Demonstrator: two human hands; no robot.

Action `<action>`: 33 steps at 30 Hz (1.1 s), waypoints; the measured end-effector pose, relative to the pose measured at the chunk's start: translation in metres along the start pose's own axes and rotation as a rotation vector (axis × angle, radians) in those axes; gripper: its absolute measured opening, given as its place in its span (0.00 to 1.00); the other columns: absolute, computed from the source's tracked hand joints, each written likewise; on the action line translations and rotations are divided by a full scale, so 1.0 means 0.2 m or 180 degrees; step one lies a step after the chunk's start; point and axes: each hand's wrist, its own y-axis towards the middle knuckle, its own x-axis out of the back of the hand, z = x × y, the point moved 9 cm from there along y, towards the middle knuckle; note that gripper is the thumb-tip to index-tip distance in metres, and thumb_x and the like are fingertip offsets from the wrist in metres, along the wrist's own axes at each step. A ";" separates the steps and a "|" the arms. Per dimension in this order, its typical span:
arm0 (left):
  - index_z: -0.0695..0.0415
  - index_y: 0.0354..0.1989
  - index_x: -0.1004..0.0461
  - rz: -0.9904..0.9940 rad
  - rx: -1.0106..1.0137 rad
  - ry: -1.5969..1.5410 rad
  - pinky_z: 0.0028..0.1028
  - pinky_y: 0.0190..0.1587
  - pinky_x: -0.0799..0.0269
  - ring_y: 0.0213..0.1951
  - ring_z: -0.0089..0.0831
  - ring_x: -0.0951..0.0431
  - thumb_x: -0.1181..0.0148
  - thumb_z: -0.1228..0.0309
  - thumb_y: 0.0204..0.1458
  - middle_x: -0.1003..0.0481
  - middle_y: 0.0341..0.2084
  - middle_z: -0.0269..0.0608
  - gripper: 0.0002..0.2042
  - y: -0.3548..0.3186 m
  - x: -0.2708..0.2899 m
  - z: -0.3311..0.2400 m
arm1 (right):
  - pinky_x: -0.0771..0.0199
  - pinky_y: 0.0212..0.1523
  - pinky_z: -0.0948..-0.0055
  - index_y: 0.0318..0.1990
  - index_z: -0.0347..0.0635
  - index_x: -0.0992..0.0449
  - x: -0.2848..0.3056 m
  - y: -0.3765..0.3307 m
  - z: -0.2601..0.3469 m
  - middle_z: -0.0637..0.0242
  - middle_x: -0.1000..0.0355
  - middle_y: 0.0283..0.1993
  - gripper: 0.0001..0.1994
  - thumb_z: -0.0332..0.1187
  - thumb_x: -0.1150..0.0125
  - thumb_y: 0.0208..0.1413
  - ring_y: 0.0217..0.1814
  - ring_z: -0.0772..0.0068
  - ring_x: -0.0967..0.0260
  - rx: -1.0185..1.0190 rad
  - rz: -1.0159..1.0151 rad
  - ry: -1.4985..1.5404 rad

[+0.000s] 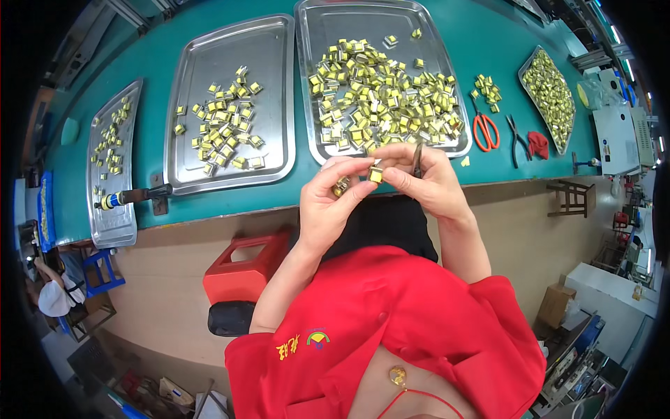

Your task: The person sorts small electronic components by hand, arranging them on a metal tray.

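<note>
At the near edge of the table, my left hand [331, 202] is closed, its thumb and forefinger pinching a small yellow-and-silver transformer [375, 174]. A second such transformer [340, 186] is tucked in that hand's curled fingers. My right hand [433, 183] meets it from the other side, fingertips closed at the same piece. A slim dark metal tool [418, 159] sticks up between the right fingers; its kind is hard to make out. A small whitish bit [377, 162] shows at the top of the pinched transformer. Just beyond the hands lies a metal tray [307, 133] heaped with similar transformers.
More metal trays with transformers stand to the left [279, 167] and far left [125, 234]; a full one [567, 143] sits at right. Red-handled scissors [486, 133], pliers [516, 140], a red cloth [538, 144] and a loose pile [488, 91] lie nearby. A red stool [237, 279] stands below.
</note>
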 end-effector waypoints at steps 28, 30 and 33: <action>0.62 0.48 0.30 -0.0194 0.1351 -0.2239 0.15 0.22 0.44 0.23 0.14 0.38 0.47 0.75 0.55 0.27 0.34 0.36 0.13 -0.09 -0.08 0.17 | 0.46 0.26 0.86 0.43 0.34 0.26 -0.01 -0.11 0.11 0.72 0.37 0.32 0.17 0.18 0.35 0.42 0.28 0.87 0.44 0.1159 -0.0653 -0.0452; 0.62 0.49 0.30 -0.0117 0.1415 -0.2385 0.15 0.21 0.45 0.23 0.14 0.38 0.48 0.74 0.56 0.26 0.35 0.38 0.13 -0.09 -0.09 0.17 | 0.45 0.27 0.86 0.42 0.34 0.26 0.00 -0.11 0.13 0.72 0.37 0.32 0.17 0.18 0.35 0.42 0.28 0.86 0.44 0.1451 -0.0682 -0.0798; 0.62 0.49 0.30 -0.0058 0.1363 -0.2383 0.14 0.20 0.45 0.22 0.13 0.39 0.49 0.73 0.57 0.25 0.36 0.40 0.13 -0.08 -0.09 0.17 | 0.46 0.27 0.85 0.42 0.35 0.25 0.00 -0.11 0.13 0.72 0.37 0.32 0.16 0.19 0.34 0.42 0.29 0.86 0.45 0.1465 -0.0674 -0.0734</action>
